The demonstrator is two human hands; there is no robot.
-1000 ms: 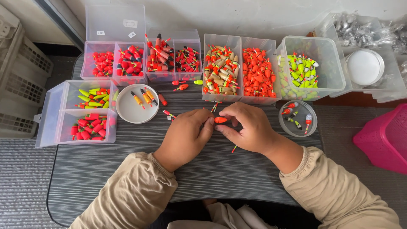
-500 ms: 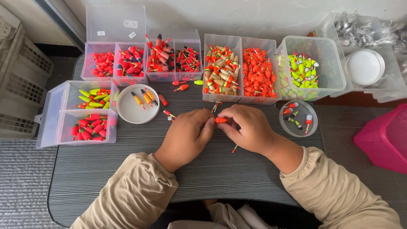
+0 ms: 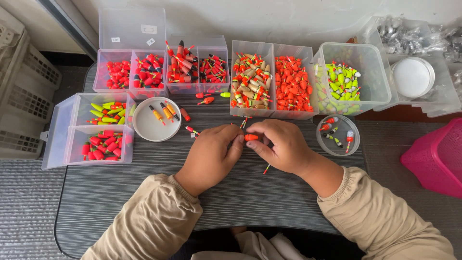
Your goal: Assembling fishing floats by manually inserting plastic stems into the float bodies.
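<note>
My left hand (image 3: 211,156) and my right hand (image 3: 280,144) meet over the middle of a dark ribbed tabletop (image 3: 120,192). Between their fingertips they pinch a small orange fishing float (image 3: 250,137). A thin stick with a red tip (image 3: 266,169) lies on the table under my right hand. Both arms wear beige sleeves.
Clear plastic boxes of red, orange and tan floats (image 3: 269,84) line the far edge, with a tub of yellow-green floats (image 3: 344,82) at right. A white round lid (image 3: 155,126) and a clear round dish (image 3: 337,136) hold a few floats. A pink basket (image 3: 435,154) stands at right.
The float between my fingertips has shifted very slightly; both hands stay in nearly the same place.
</note>
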